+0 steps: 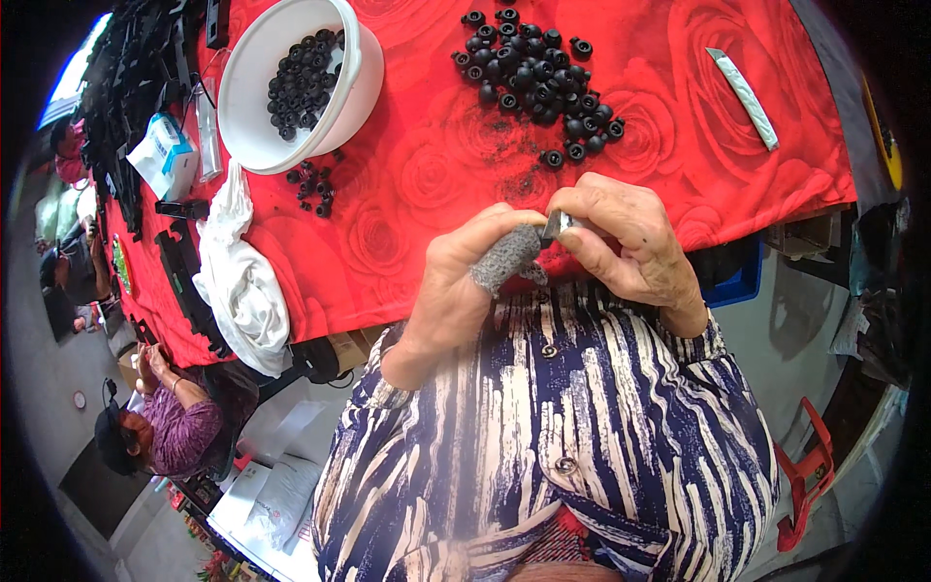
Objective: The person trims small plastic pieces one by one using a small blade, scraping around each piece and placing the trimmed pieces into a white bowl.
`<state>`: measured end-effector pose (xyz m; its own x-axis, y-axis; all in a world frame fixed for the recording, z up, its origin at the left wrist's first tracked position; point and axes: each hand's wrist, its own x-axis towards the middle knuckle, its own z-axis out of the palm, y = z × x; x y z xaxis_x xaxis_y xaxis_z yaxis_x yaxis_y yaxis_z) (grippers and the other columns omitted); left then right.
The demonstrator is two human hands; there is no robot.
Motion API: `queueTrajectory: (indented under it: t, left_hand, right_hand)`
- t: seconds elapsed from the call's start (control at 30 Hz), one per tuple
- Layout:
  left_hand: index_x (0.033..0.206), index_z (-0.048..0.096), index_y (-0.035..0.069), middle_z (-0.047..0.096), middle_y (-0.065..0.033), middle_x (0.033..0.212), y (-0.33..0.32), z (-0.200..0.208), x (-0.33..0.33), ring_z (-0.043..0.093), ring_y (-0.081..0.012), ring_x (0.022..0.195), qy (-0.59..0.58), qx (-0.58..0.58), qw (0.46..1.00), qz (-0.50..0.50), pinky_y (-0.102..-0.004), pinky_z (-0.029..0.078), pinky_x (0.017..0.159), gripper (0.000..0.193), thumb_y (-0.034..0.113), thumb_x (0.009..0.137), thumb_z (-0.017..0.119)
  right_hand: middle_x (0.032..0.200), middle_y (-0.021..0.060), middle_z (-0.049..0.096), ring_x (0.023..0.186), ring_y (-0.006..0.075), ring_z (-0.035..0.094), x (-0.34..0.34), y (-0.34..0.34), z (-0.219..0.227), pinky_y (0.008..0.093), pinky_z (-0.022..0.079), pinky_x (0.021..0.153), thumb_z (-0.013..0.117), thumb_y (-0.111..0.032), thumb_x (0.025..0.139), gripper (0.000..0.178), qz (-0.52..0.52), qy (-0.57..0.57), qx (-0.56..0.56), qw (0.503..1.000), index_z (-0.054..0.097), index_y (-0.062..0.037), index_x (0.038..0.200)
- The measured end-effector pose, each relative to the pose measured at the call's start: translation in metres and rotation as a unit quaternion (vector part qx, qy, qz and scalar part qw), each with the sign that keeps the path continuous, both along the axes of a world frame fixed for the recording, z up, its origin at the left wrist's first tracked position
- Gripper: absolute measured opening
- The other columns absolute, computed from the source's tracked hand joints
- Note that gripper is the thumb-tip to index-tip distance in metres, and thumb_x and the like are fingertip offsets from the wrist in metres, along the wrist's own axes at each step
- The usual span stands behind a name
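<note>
Grey knitted fabric covers one finger (506, 256) of the left hand (465, 281), against which a small grey metal piece (557, 225) is pinched by the right hand (621, 242); both grips are closed narrowly around that piece, at the desk's near edge. Just beyond the grip a heap of black ring-shaped parts (533, 82) is spread on the red rose-patterned cloth (427, 165). Further up to the left, more black parts are held in a white bowl (254, 92), with a white rag (242, 281) below it
</note>
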<state>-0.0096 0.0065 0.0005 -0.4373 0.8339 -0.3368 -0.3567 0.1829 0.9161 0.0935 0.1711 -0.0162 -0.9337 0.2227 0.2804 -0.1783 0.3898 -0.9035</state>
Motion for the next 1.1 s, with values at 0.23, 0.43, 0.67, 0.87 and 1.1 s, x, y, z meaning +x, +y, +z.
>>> queueTrajectory:
  t: [0.23,0.43,0.67,0.87,1.1]
  left_hand:
    - [0.105,0.061,0.0,0.055,-0.0026,0.087,0.001,0.0,-0.002,0.052,-0.0092,0.082,-0.001,0.011,1.0,0.01,-0.022,0.043,0.071,0.019,0.003,0.088,0.054]
    - [0.105,0.061,-0.001,0.056,-0.0022,0.087,0.001,0.0,-0.002,0.053,-0.0082,0.079,-0.02,0.005,0.999,0.032,-0.021,0.044,0.071,0.02,0.006,0.088,0.056]
    - [0.1,0.063,0.001,0.06,-0.001,0.08,0.0,-0.001,-0.002,0.055,-0.0058,0.072,-0.277,0.018,0.957,0.08,-0.0192,0.045,0.065,0.017,0.013,0.089,0.056]
    - [0.093,0.063,0.0,0.062,-0.0015,0.081,-0.001,-0.007,0.0,0.054,-0.0052,0.072,-0.301,0.052,0.951,0.048,-0.0177,0.042,0.065,0.017,0.015,0.09,0.055]
    - [0.09,0.062,0.002,0.059,0.0012,0.076,0.002,-0.005,-0.001,0.052,-0.0046,0.066,-0.286,0.038,0.956,0.058,-0.0193,0.042,0.062,0.019,0.021,0.088,0.059]
  right_hand:
    - [0.075,0.0125,0.057,0.063,0.0272,0.055,-0.001,0.0,0.0,0.0349,0.044,0.054,0.062,-0.004,0.077,0.015,-0.007,-0.002,-0.002,1.0,0.059,0.0019,0.09]
    - [0.068,0.0089,0.051,0.057,0.0199,0.048,-0.001,0.0,-0.004,0.0312,0.037,0.051,0.063,-0.011,0.078,0.021,0.02,0.013,0.027,0.999,0.059,0.003,0.094]
    - [0.072,0.0083,0.059,0.057,0.0186,0.051,-0.004,-0.012,-0.005,0.0293,0.039,0.049,0.074,-0.002,0.062,0.039,-0.048,0.126,0.03,0.99,0.062,0.0007,0.099]
    - [0.068,0.0083,0.056,0.055,0.0223,0.053,-0.007,-0.013,-0.011,0.0326,0.041,0.048,0.073,0.0,0.053,0.043,-0.041,0.177,0.06,0.981,0.062,0.0007,0.095]
    - [0.069,0.0083,0.056,0.053,0.0215,0.052,-0.01,-0.016,-0.004,0.031,0.04,0.048,0.072,0.001,0.057,0.039,-0.059,0.184,0.107,0.975,0.061,0.001,0.094]
